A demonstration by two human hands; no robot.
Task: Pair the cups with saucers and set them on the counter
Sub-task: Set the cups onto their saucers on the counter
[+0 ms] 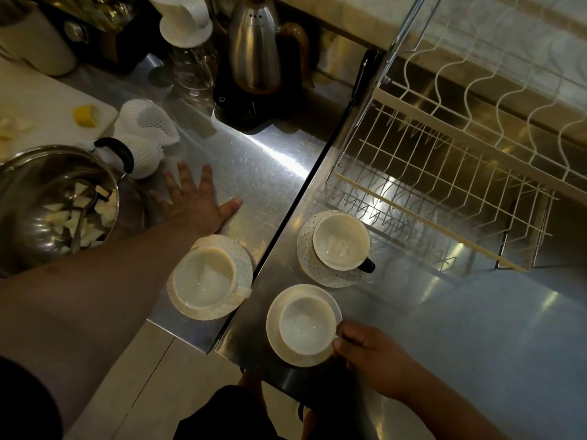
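Note:
Three white cups sit on saucers on the steel counter (pixel 270 173). The nearest cup (pixel 306 325) rests on a plain cream saucer (pixel 274 328), and my right hand (pixel 371 354) pinches its handle. A second cup (pixel 203 277) stands on a dotted saucer (pixel 235 252) at the left counter's front edge. The third cup (pixel 341 241), with a dark handle, sits on another dotted saucer (pixel 306 249) by the rack. My left hand (pixel 193 198) lies flat on the counter with fingers spread, holding nothing.
A steel pot (pixel 54 204) with cut pieces stands at the left, beside white foam netting (pixel 146 128) and a cutting board (pixel 41 115). A metal kettle (pixel 254 42) on a black base and a glass carafe (pixel 190 68) are at the back. A wire dish rack (pixel 444 173) fills the right.

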